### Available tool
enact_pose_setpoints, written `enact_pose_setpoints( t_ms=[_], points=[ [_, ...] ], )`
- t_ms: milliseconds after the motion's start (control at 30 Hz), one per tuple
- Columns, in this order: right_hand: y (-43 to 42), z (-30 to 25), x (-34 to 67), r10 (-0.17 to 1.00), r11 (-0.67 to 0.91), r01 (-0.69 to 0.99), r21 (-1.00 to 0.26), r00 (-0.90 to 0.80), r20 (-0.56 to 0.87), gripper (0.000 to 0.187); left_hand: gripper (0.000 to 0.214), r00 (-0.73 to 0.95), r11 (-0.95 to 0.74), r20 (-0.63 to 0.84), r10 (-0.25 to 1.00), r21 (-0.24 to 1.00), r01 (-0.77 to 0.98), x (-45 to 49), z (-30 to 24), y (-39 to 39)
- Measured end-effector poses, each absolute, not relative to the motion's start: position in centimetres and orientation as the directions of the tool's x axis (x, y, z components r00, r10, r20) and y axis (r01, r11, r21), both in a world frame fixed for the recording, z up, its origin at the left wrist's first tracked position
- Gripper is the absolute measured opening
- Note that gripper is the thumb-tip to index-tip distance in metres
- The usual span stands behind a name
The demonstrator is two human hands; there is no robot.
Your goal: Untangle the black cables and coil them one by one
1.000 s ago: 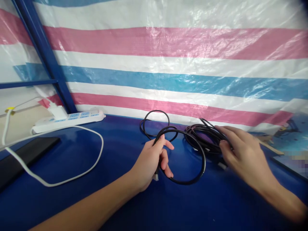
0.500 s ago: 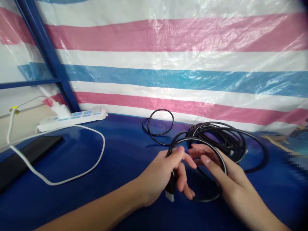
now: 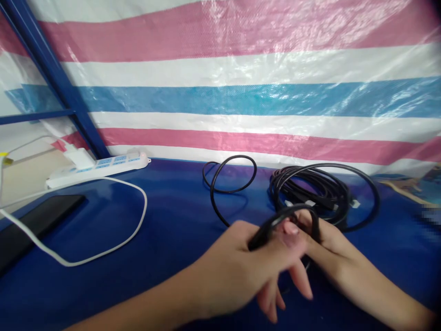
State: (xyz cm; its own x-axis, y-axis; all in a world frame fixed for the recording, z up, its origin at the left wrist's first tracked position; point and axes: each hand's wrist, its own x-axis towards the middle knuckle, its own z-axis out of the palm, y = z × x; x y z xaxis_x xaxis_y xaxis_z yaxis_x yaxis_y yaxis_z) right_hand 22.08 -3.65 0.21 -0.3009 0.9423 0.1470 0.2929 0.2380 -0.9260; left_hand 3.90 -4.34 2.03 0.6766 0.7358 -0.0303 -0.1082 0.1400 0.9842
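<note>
My left hand [image 3: 241, 264] is clamped on black cable [image 3: 267, 230]; right hand [image 3: 330, 243] beside (grip hidden, can't tell). Best kept slack, untwisted.

The left hand [image 3: 246, 264] grips a black cable [image 3: 270, 224]; just beside it, the right hand [image 3: 330, 243] is partly hidden. Beyond, a coil [image 3: 324, 200] lies on the blue tabletop [image 3: 172, 197], a power strip [image 3: 103, 169] far left, near a striped sheet [image 3: 220, 99].
</note>
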Motion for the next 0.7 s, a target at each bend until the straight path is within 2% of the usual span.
enact_pose_setpoints(
  t_ms=[100,167,200,300,433,500,600,700],
  points=[
    [-4.4,0.8,21.7,0.957,-0.005,0.108,-0.994,-0.287,-0.036,0.026,0.034,0.488,0.11,-0.061,0.871,0.991,-0.072,3.2,2.3,-2.9],
    [-4.8,1.1,21.5,0.938,-0.143,0.05,-0.988,-0.311,-0.152,0.029,0.018,0.448,0.114,-0.098,0.889,0.993,-0.009,2.6,2.7,-2.3],
    [-4.9,1.1,21.4,0.923,-0.175,0.06,-0.983,-0.338,-0.185,0.031,0.019,0.462,0.126,-0.114,0.88,0.992,0.005,2.5,2.9,-2.2],
    [-5.2,1.0,21.2,0.887,-0.173,0.119,-0.978,-0.412,-0.207,0.038,0.023,0.539,0.171,-0.165,0.826,0.985,0.039,2.5,3.6,-2.6],
    [-5.8,1.0,20.4,0.896,-0.113,0.056,-0.992,-0.426,-0.126,0.028,0.012,0.442,0.21,-0.193,0.876,0.978,0.01,3.1,4.2,-3.4],
    [-6.1,1.0,19.9,0.918,-0.11,-0.041,-0.993,-0.388,-0.086,0.021,0.009,0.371,0.177,-0.121,0.921,0.977,-0.122,3.1,4.3,-3.5],
    [-6.2,0.9,19.3,0.934,-0.118,-0.172,-0.978,-0.354,-0.05,0.024,0.01,0.211,0.051,0.019,0.977,0.946,-0.321,2.8,4.1,-3.0],
    [-6.2,0.8,18.9,0.948,-0.091,-0.179,-0.98,-0.317,-0.03,0.019,0.011,0.083,-0.045,0.075,0.994,0.947,-0.319,2.7,3.5,-2.5]
  ],
)
